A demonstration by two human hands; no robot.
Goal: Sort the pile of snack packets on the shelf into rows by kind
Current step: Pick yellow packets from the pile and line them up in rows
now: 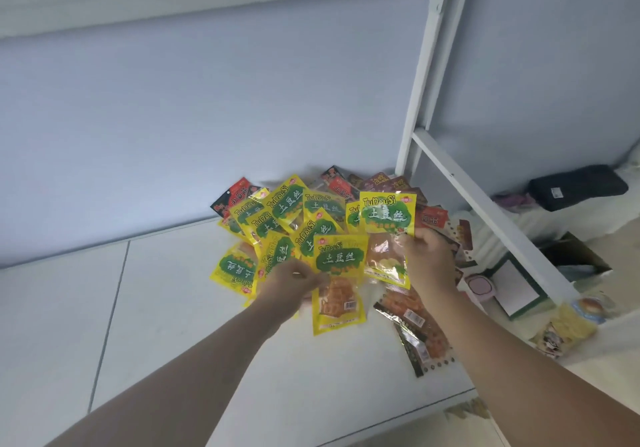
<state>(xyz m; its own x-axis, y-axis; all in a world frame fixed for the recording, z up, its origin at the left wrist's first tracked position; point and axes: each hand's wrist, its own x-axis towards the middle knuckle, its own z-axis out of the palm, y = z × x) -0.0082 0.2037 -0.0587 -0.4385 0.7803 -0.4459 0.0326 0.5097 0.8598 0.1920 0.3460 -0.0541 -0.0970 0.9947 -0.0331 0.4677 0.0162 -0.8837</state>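
Two yellow packets held up, one per hand, over the pile [277, 218] on the white shelf [173, 308].
Left hand [294, 284] pinched the near packet [341, 280] at its left edge, fingers curled. Right hand [429, 259] gripped the far packet [387, 214] by its lower right part, label upright. Below them the pile of like yellow packets lay fanned and overlapping against the wall. Red and dark packets [332, 183] sat at its back; dark-edged orange packets [412, 325] lay right front, near the shelf edge.

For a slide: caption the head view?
Left hand holds one yellow plastic snack packet, right hand another, over the pile on a white shelf.
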